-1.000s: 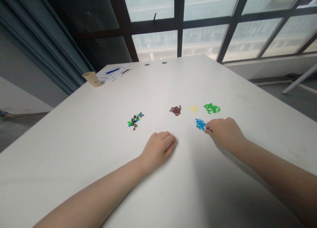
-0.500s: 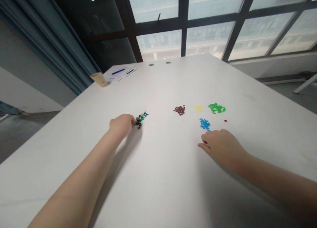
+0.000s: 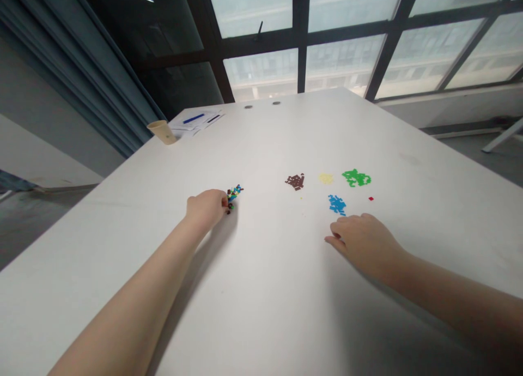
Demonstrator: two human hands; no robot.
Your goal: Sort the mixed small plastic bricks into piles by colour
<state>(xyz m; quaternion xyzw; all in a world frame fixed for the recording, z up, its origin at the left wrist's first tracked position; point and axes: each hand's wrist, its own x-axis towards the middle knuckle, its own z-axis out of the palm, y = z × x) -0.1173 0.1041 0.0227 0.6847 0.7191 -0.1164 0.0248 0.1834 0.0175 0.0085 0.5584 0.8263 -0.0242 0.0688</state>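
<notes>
A small heap of mixed coloured pieces (image 3: 235, 192), brown, blue, green and yellow, lies on the white table, partly covered by my left hand (image 3: 206, 208). That hand's fingers are curled down into the heap's near left side, and whatever sits between the fingertips is hidden. My right hand (image 3: 365, 235) hovers low just in front of a pile of flat blue pieces (image 3: 337, 204). Its fingers are bent, with the thumb apart from them and nothing visible between. Behind the blue pile are brown pieces (image 3: 295, 181), pale yellow pieces (image 3: 326, 178) and green pieces (image 3: 356, 177).
One red piece (image 3: 371, 198) lies alone right of the blue pile. A tilted-looking paper cup (image 3: 162, 132) stands at the table's far left edge, beside papers (image 3: 192, 126) with a blue pen (image 3: 193, 118). Windows and a curtain (image 3: 81, 65) are beyond the table (image 3: 265, 289).
My left hand has shifted slightly right and covers more of the mixed heap. My right hand has stayed nearly where it was, and the sorted piles look the same.
</notes>
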